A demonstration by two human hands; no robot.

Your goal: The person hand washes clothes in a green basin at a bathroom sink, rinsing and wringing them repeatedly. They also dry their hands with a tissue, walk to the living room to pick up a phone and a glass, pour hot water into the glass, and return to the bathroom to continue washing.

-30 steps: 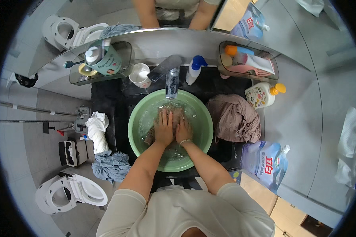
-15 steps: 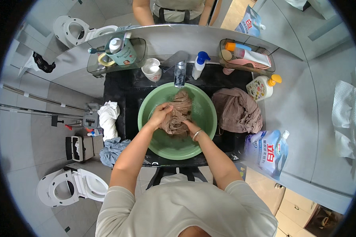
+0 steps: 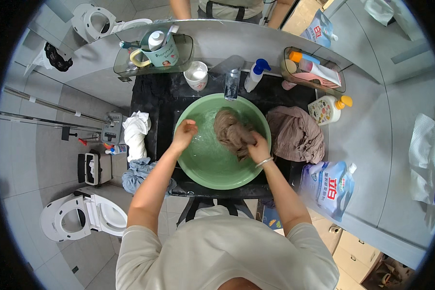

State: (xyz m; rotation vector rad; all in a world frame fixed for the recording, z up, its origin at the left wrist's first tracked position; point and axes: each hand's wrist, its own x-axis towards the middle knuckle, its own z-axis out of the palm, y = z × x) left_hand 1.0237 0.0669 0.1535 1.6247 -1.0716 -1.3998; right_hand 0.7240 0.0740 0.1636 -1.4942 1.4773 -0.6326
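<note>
Lower left of the frame: white toilet [image 3: 91, 215], lid up. Right of it, left of center, white cloth [image 3: 137, 131] bunched at the counter's left end, blue cloth [image 3: 139, 175] crumpled just below it. Upper left, clear shelf tray [image 3: 186, 62] with a light green mug [image 3: 163, 57]; white cup [image 3: 196, 82] on the black counter [image 3: 162, 99] to the right.

Center: your left hand [image 3: 184, 134] is over the left rim of the green basin [image 3: 222, 184], fingers loosely curled, nothing seen in them; can't tell if it touches the rim. Water in the basin. Brown cloth [image 3: 231, 131] is bunched in the basin's right half, below the faucet [image 3: 232, 86]. Your right hand [image 3: 260, 149] has fingers closed on the cloth's lower right side; bracelet [image 3: 264, 162] on that wrist. Fingertips partly hidden by fabric.

Blue-topped pump bottle [image 3: 252, 80] stands upright just right of the faucet. Right of the basin, pinkish-brown cloth [image 3: 297, 135] heaped on the counter. Further right, yellow-topped pump bottle [image 3: 324, 110], and below it a blue-and-purple pouch [image 3: 324, 188] with a white cap.
</note>
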